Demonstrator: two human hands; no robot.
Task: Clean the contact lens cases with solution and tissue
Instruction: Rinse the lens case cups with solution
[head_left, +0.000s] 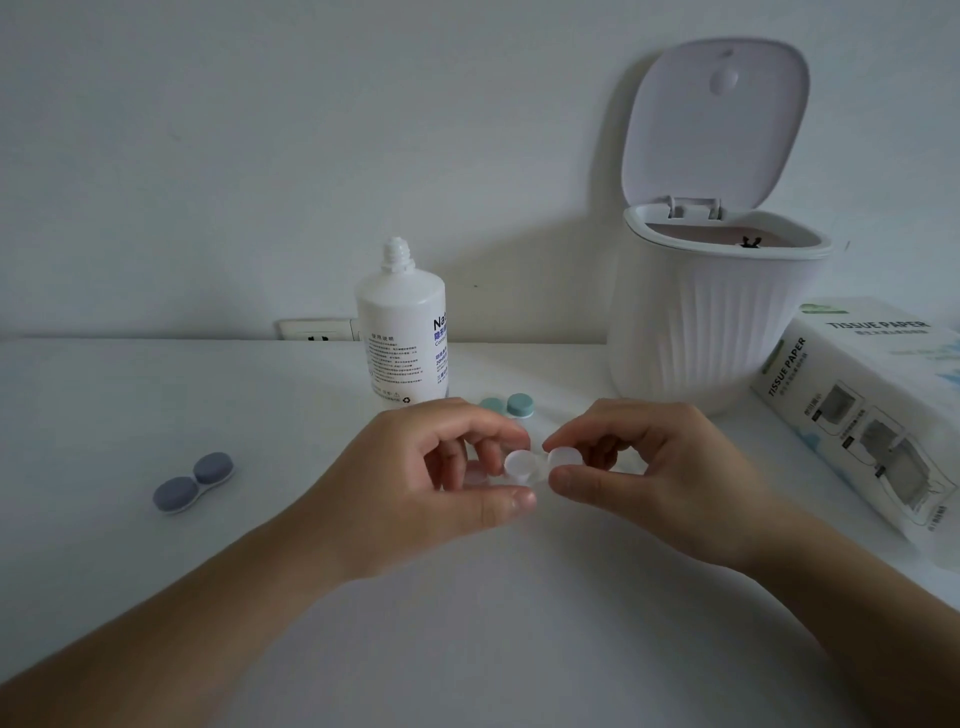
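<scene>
Above the middle of the white table (467, 623), my left hand (436, 478) pinches a white, translucent contact lens case (522, 466) between thumb and fingers; one open well faces up. My right hand (660, 467) pinches a small white cap (563, 457) right beside that case. Behind my hands stands a white solution bottle (402, 332) with its cap off. A case with teal caps (509, 405) lies just beyond my fingers. A case with blue-grey caps (193, 482) rests shut at the left.
A white ribbed bin (711, 332) with its lid (714, 124) raised stands at the back right. A tissue paper pack (872, 415) lies at the right edge. A wall socket (317, 330) sits behind the table against the white wall.
</scene>
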